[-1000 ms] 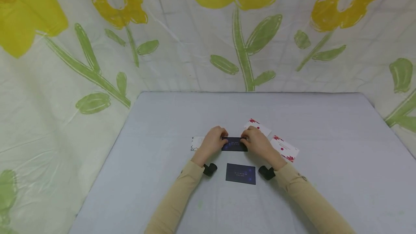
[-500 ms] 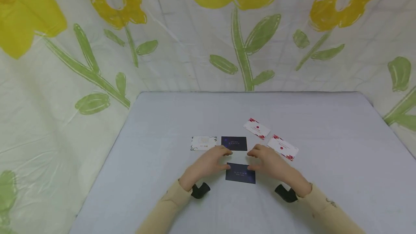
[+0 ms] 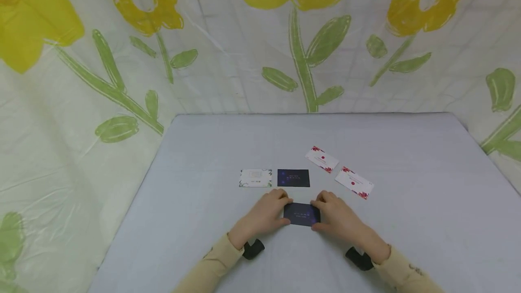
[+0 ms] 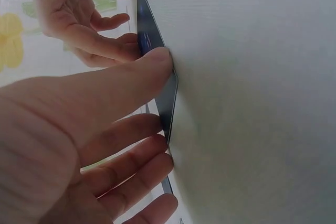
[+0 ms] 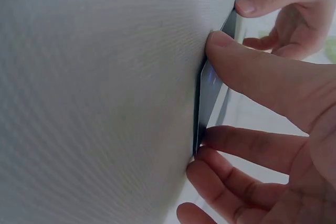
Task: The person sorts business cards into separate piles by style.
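A dark blue business card with small pale print lies on the table in front of the person, between the two hands. The left hand holds its left end, thumb at the near edge and fingertips at the far edge. At the right end the right hand grips it the same way. Both wrist views show the card low against the cloth; the left hand's thumb and the right hand's thumb press at its edge. Just beyond lies a second dark blue card, apart from both hands.
A white card with a leafy border lies left of the far dark card. Two white cards with red corners, one farther back and one nearer, lie askew at the right. The pale table meets a flower-printed curtain.
Both hands let go of the far dark card, which stays beside the leafy white card. They moved back toward the person and took hold of the nearer dark card's ends.
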Demonstrator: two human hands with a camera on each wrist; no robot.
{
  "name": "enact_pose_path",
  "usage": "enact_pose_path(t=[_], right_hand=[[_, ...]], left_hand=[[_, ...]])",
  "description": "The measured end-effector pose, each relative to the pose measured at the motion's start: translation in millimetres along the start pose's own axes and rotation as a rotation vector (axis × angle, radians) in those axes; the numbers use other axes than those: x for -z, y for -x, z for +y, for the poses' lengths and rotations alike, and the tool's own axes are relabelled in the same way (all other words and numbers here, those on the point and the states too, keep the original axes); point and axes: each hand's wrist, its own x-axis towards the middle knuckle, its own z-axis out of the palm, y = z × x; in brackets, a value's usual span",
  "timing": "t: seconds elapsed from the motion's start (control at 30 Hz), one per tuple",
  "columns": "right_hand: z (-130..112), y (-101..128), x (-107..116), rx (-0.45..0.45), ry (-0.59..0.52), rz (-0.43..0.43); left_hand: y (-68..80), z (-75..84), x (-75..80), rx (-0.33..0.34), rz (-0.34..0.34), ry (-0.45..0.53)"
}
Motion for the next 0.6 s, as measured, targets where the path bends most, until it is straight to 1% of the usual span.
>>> enact_pose_path(t=[0.1,0.2,0.33,0.4,0.47,0.6], right_hand=[[0.1,1.5,-1.2,0.019,-0.008,0.043],[0.3,1.5,-1.9,0.021,-0.027,0.068],[1.2,0.3,-1.9,-0.013,-0.07,0.05],[2.2,-0.7,-2.0,-0.03,-0.096,0.035],[3.0,-2.4,-1.7,-0.056,-0.144,0.017],[6.2,-7.7,-2.2,-0.111,-0.268,-0.004]], left_hand=[[-0.5,1.3,0.7,0.006,-0.001,0.005],[-1.2,1.6,1.9,0.013,0.001,0.015],[-2.3,0.7,1.6,0.025,0.003,0.048],[-2.5,-0.2,0.7,0.034,0.007,0.094],[-2.2,-1.2,-0.4,0.044,0.013,0.16],[-1.8,-2.5,-1.8,0.073,0.032,0.313]])
